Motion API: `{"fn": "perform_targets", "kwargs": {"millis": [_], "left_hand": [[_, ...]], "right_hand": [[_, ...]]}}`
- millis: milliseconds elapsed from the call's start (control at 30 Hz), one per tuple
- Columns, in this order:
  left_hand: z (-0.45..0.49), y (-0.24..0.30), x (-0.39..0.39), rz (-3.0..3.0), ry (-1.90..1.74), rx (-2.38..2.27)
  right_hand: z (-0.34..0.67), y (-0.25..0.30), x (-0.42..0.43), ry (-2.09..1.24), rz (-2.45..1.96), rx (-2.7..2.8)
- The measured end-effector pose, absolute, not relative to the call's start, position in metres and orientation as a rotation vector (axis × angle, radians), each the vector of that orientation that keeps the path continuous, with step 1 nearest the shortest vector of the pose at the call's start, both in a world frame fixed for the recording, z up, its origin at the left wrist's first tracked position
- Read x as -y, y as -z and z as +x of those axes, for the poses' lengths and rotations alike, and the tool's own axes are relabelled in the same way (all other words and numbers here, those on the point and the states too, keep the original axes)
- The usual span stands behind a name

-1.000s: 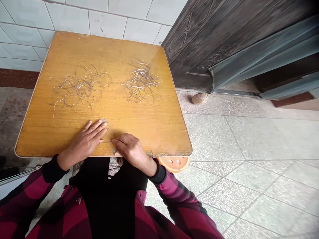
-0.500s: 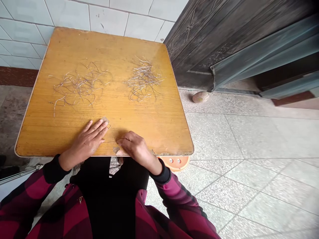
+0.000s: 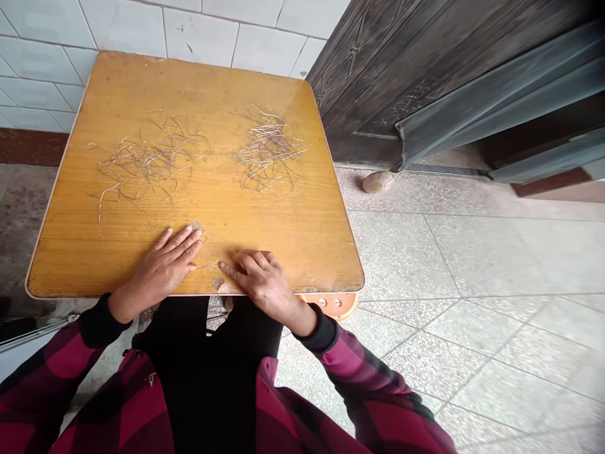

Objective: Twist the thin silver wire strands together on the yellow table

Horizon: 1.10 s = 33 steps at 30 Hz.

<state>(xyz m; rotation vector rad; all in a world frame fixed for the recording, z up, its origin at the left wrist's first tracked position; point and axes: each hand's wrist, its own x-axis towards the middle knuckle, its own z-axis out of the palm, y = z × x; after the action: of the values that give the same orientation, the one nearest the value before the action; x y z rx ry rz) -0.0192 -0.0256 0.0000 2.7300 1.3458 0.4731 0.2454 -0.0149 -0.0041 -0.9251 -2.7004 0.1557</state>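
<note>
- At the near edge of the worktop, the right hand rests with its fingers loosely bent and its thumb stretched to the end of a thin wire; whether that grip pinches the wire or merely touches it, I cannot tell.
- The wire lies on the worktop between the hands, nearly straight where it shows, running in under the left hand.
- The left hand is palm down, fingers almost straight and slightly spread, its grip closed around nothing; it seems to hold the wire by pressing.
- Just beyond, a bent piece pokes out by the left fingertips, probably the same wire's other end.
- The wire should be very light, springy yet easily bent, and apt to roll; best taken near an end, between thumb and forefinger.
- Compared with half a second ago, the right fingers have loosened and spread, while the left hand has stayed put.
- Farther off, the tangled left heap and straighter right heap look unchanged.
</note>
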Motion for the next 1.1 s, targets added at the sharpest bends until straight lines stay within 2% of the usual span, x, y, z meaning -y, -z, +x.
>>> {"fn": "perform_targets", "kwargs": {"millis": [267, 433, 567, 733, 933, 1100], "left_hand": [[-0.024, 0.001, 0.025, 2.684, -0.598, -1.32], [-0.027, -0.003, 0.03, 2.546, -0.919, -1.368], [-0.025, -0.003, 0.041, 2.421, -1.061, -1.532], [-0.023, -0.001, 0.057, 2.291, -0.864, -1.702], [-0.023, -0.004, 0.059, 2.26, -0.742, -1.701], [-0.017, -0.001, 0.051, 2.257, -0.709, -1.698]], "right_hand": [[0.257, 0.013, 0.007, -0.474, -0.93, 2.331], [0.249, -0.001, 0.016, -0.643, -0.969, 2.172], [0.229, -0.003, 0.021, -0.454, -0.991, 2.374], [0.215, 0.002, 0.019, -0.15, -0.986, 2.583], [0.212, -0.011, 0.016, -0.27, -0.994, 2.67], [0.197, -0.023, 0.014, -0.225, -1.102, 2.838]]}}
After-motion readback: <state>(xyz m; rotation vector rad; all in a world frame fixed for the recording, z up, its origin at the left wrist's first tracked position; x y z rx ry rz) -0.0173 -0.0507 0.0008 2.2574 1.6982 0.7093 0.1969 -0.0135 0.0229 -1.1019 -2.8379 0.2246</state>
